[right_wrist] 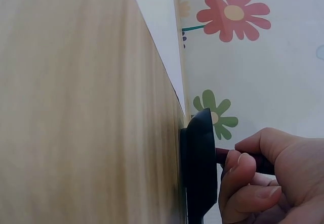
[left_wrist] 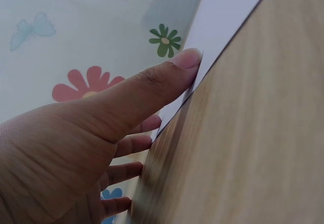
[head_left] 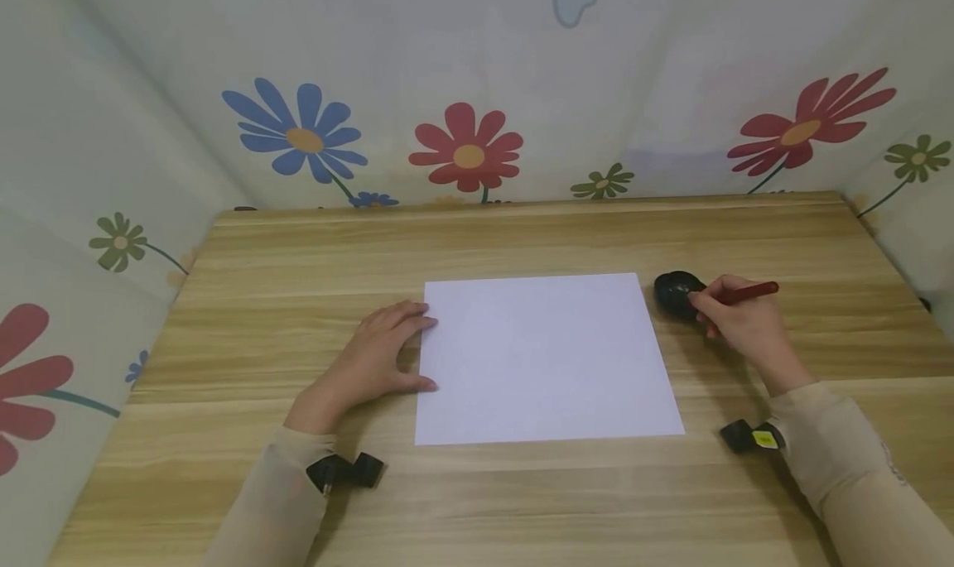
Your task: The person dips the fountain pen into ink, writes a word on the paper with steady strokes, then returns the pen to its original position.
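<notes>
A blank white sheet of paper (head_left: 544, 360) lies flat on the wooden table. At its left edge, my left hand (head_left: 373, 352) rests with fingers spread; thumb and fingertips touch the paper (left_wrist: 223, 21). To the right of the sheet sits a small black dish (head_left: 675, 294), like an inkstone, seen edge-on in the right wrist view. My right hand (head_left: 745, 319) pinches a slim dark red brush (head_left: 753, 292) between thumb and fingers, its lower end pointing at the black dish (right_wrist: 200, 168). The tip is hidden, so contact with the dish cannot be told.
The wooden table (head_left: 537, 509) ends at a pale curtain (head_left: 648, 70) with printed flowers at the back and sides. Both sleeves (head_left: 835, 451) carry small black wrist cameras (head_left: 365, 470) near the tabletop.
</notes>
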